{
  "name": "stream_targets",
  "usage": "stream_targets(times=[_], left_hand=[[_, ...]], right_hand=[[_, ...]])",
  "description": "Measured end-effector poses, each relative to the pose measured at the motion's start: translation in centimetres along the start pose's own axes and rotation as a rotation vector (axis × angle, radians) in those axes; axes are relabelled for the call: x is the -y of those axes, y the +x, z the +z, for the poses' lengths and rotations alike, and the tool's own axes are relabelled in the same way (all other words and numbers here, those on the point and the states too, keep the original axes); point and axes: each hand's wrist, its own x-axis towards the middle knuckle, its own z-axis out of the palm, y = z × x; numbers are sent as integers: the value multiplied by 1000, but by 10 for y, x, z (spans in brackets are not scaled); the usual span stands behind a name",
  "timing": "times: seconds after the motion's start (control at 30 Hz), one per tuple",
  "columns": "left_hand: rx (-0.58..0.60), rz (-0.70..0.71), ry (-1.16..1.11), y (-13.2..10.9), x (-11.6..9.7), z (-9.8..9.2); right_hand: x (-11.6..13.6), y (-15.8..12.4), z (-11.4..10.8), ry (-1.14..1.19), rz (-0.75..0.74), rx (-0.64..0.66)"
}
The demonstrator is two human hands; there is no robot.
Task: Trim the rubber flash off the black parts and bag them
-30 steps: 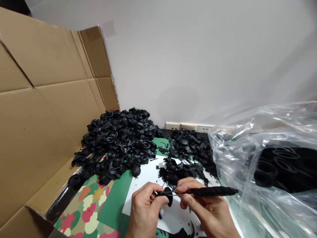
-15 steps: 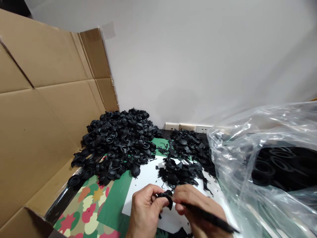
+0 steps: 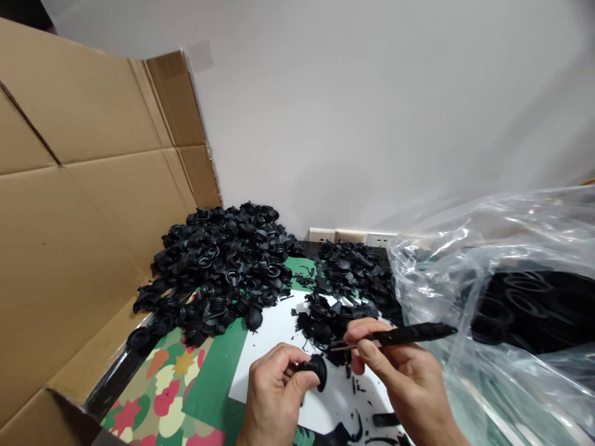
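Note:
My left hand point(image 3: 274, 390) is closed on a round, ribbed black rubber part point(image 3: 317, 373), pinched between thumb and fingers with its ridged rim facing right. My right hand point(image 3: 404, 371) grips a slim tool with a thick black handle point(image 3: 413, 333). Thin metal at the tool's tip points left, above the rubber part and apart from it. Beneath both hands lies a white sheet point(image 3: 264, 341) strewn with black scraps. Just beyond the hands sits a small heap of torn black rubber pieces point(image 3: 325, 319).
A large pile of ribbed black rubber parts point(image 3: 227, 260) stands at the back left beside a cardboard wall point(image 3: 102, 186). More black scraps point(image 3: 356, 266) lie at the back right. A clear plastic bag point(image 3: 432, 279) on the right holds black rings point(image 3: 525, 303). Wall sockets point(image 3: 320, 236) line the rear.
My right hand has drawn the tool up and to the right, off the rubber part. The part has turned in my left hand, and its ribbed side now shows.

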Motion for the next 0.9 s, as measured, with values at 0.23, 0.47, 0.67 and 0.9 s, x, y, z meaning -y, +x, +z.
stream_targets(times=[0.23,0.47,0.67,0.9], left_hand=[[1,27,61,1,-1,1],[1,26,88,1,-2,0],[12,-78,59,-1,3,1],[17,-130,43,-1,6,2]], right_hand=[[8,-10,14,178,103,69],[1,-10,14,118,22,174],[-7,-10,10,35,-48,225],[-11,-10,9,-78,-178,234]])
